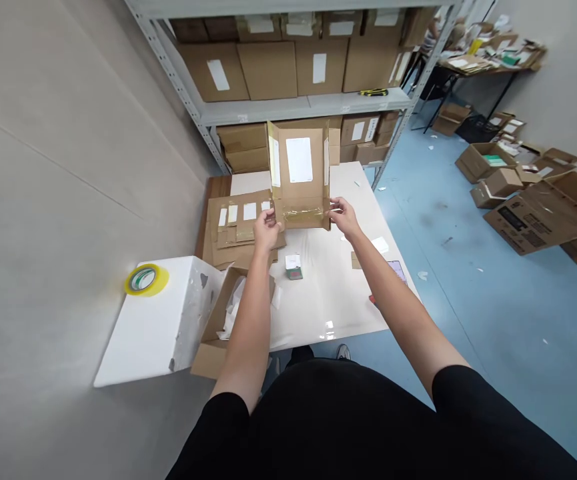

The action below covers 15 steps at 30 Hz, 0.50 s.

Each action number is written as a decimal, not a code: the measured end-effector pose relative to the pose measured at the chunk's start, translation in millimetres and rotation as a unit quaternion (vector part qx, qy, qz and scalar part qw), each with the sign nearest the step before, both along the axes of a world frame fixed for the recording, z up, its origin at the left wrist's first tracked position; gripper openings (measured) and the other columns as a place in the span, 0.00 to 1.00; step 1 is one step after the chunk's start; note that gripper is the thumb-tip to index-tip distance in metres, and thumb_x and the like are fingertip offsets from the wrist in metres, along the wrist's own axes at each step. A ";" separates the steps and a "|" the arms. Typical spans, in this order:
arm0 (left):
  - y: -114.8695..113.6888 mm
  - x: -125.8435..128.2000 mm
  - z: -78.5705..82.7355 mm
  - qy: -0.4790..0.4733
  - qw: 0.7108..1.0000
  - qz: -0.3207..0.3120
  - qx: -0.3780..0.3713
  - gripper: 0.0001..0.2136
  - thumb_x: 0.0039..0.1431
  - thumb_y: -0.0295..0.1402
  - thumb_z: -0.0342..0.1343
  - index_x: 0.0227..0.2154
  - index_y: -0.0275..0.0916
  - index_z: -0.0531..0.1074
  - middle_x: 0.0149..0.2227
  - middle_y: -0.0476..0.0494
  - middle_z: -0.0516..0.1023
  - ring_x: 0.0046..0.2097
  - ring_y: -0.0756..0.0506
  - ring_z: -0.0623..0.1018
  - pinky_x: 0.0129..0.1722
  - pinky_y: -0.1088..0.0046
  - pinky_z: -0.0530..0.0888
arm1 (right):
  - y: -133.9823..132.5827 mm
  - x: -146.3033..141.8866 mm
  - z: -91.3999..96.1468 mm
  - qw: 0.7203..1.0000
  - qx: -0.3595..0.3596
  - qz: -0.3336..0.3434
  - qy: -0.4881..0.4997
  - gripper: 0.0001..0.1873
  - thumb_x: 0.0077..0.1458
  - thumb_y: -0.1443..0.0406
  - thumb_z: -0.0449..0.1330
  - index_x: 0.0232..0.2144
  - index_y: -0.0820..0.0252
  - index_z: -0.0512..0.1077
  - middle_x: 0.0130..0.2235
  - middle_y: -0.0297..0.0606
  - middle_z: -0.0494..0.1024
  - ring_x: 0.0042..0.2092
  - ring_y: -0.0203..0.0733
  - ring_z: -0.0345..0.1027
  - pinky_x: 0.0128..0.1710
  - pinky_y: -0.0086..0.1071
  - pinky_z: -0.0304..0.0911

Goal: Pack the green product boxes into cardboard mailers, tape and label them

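I hold a small brown cardboard box [300, 175] up over the white table [318, 293], its flaps open and a white label on its face. My left hand [266, 230] grips the box's lower left corner with curled fingers. My right hand [343, 215] pinches the lower right edge, beside a strip of clear tape across the bottom. Below the box, a small green and white packet [293, 266] lies on the table.
A stack of flattened labelled cartons [235, 227] lies left of the box. An open carton with white filling [228, 313] sits at the table's near left, next to a white block [153, 327] bearing a yellow tape roll [146, 279]. Shelves of cartons [288, 67] stand behind; boxes [533, 200] litter the blue floor.
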<state>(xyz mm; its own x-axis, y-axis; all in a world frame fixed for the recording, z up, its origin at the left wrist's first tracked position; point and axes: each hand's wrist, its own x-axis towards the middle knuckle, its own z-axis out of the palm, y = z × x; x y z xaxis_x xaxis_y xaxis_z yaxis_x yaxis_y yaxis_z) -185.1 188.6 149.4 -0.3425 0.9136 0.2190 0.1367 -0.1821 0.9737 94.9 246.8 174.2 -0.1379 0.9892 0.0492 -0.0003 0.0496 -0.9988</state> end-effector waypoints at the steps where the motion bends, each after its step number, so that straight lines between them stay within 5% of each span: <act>1: -4.9 13.7 1.8 -0.004 1.000 -0.015 0.000 0.23 0.48 0.25 0.64 0.50 0.41 0.74 0.50 0.41 0.80 0.46 0.45 0.81 0.51 0.64 0.80 | -5.9 16.8 3.1 1.000 -0.003 -0.002 0.008 0.29 0.42 0.57 0.70 0.48 0.52 0.71 0.40 0.31 0.73 0.40 0.39 0.68 0.38 0.35 0.71; 8: -46.8 93.9 -10.8 -0.009 0.999 -0.038 -0.013 0.24 0.44 0.26 0.66 0.47 0.40 0.74 0.47 0.41 0.80 0.47 0.43 0.81 0.49 0.63 0.80 | -49.0 108.8 -14.2 0.999 -0.024 -0.007 0.048 0.32 0.38 0.58 0.72 0.48 0.55 0.73 0.40 0.33 0.73 0.39 0.40 0.71 0.40 0.38 0.73; 15: -117.8 134.7 -50.6 0.041 0.991 -0.012 -0.127 0.24 0.43 0.24 0.66 0.48 0.38 0.76 0.41 0.44 0.79 0.39 0.45 0.81 0.44 0.64 0.82 | -117.5 142.3 -91.6 0.994 -0.102 -0.016 0.037 0.29 0.41 0.59 0.70 0.48 0.57 0.74 0.38 0.34 0.76 0.39 0.42 0.72 0.41 0.39 0.73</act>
